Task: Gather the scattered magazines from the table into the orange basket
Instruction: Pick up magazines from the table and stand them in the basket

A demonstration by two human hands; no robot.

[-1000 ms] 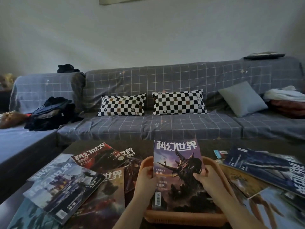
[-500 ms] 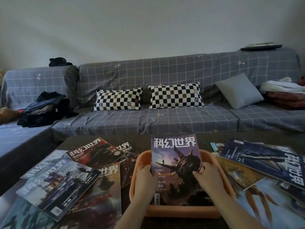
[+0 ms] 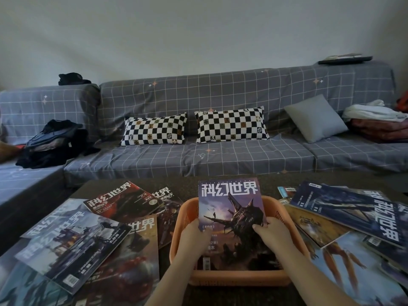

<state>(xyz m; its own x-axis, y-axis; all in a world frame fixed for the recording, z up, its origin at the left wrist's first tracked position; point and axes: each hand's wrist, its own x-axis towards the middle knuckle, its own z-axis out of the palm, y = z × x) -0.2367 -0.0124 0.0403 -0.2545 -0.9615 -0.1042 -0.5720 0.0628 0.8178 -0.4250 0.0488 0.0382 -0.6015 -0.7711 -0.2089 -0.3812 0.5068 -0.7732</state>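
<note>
Hands, left [image 3: 192,237] and right [image 3: 277,234], are gripping the magazine [image 3: 230,208] by its side edges, tilted half inside the basket [image 3: 176,241]; I am judging it should lie flat before release.

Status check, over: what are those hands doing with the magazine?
Left hand and right hand gripping one magazine. Its lower end inside orange basket, top sticking out. Nothing blocking.

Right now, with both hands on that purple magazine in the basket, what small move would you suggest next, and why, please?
Probably ease the purple magazine down flat and let go. Its lower end is already inside the orange basket, but its top edge pokes above the far rim, and the left hand and right hand grip its sides.
</note>
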